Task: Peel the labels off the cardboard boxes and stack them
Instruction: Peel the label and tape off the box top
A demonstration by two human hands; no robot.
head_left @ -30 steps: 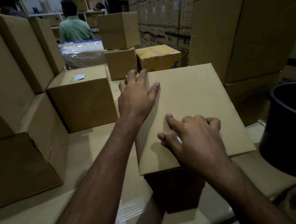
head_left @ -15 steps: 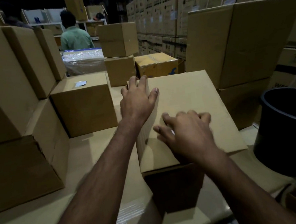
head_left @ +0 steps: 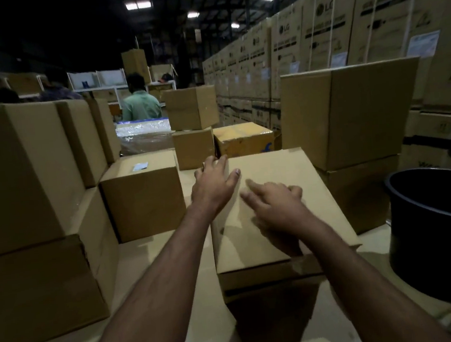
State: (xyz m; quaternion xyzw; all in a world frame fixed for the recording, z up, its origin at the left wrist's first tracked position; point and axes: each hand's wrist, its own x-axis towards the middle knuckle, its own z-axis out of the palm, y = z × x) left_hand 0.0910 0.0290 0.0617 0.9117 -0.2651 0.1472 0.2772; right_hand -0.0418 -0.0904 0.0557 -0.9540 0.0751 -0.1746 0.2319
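I find both hands on the top face of the cardboard box (head_left: 274, 207), which sits directly in front of me on a surface of flattened cardboard (head_left: 151, 266). My left hand (head_left: 214, 184) lies flat near the far left corner, fingers spread and straight, steadying the box. My right hand (head_left: 274, 207) rests mid-panel with forefinger and thumb extended and the other fingers curled under; it grips nothing that I can see. No label is visible on this face — it may be hidden under the right hand; I cannot tell.

Judgement: the step in hand is checking or picking at this box's top for a label. The next move calls for a fingernail under a label edge, or, if the face is bare, turning the box or lifting it to a stack.

Surroundings: a smaller box (head_left: 141, 195) just to the left carries a pale label (head_left: 140, 166) (unpeeled, by appearance). Taller stacked boxes (head_left: 23, 173) crowd the left, another stack (head_left: 351, 114) the right, and a dark bin (head_left: 439, 230) stands close at right — little room to swing the box.
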